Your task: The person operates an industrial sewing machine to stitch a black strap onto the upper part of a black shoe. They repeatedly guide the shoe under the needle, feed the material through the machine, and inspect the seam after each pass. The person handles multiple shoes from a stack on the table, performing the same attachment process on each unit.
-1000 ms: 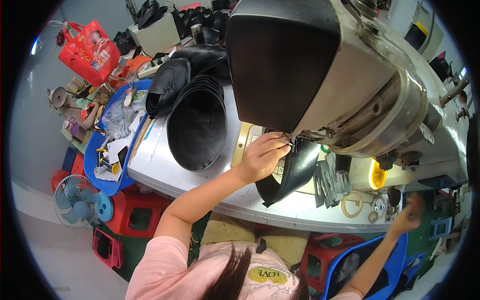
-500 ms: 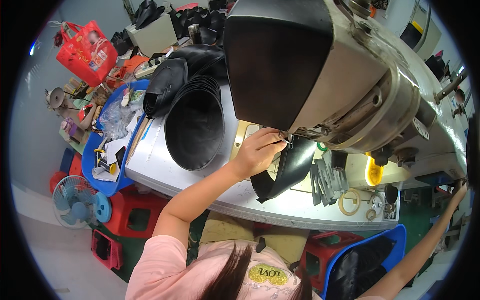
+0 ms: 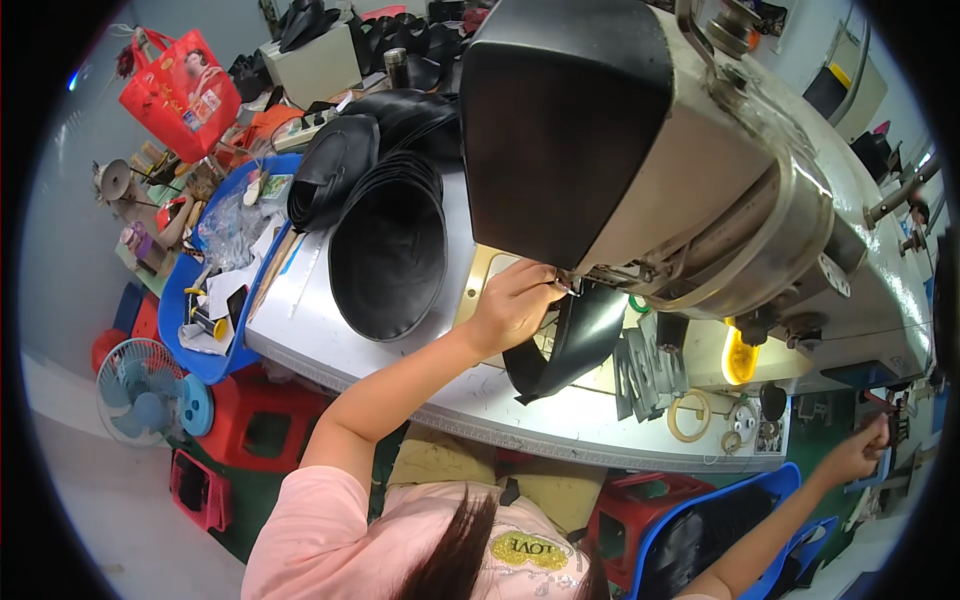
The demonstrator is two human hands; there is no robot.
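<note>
My left hand (image 3: 515,308) is at the needle area of a large sewing machine (image 3: 700,200), with thumb and fingers pinched together. What they pinch is too small to make out; a bit of shiny metal shows beside the fingertips. Under the machine head a curved black leather-like piece (image 3: 590,335) hangs toward the table's front edge, just right of this hand. Out at the far right, my right hand (image 3: 858,452) is raised with its fingers curled closed, near the machine's right end. Whether anything is inside it cannot be seen.
On the white table (image 3: 300,335) stands a nested stack of black leather-like pieces (image 3: 390,265). Grey strips (image 3: 645,370) and a tape roll (image 3: 690,415) lie at right. Blue trays (image 3: 240,350) with clutter, a fan (image 3: 145,395) and red stools (image 3: 255,425) surround the table.
My right hand has come away from the machine's right end, lower and nearer to me. The left hand stays at the needle area. The view has shifted slightly.
</note>
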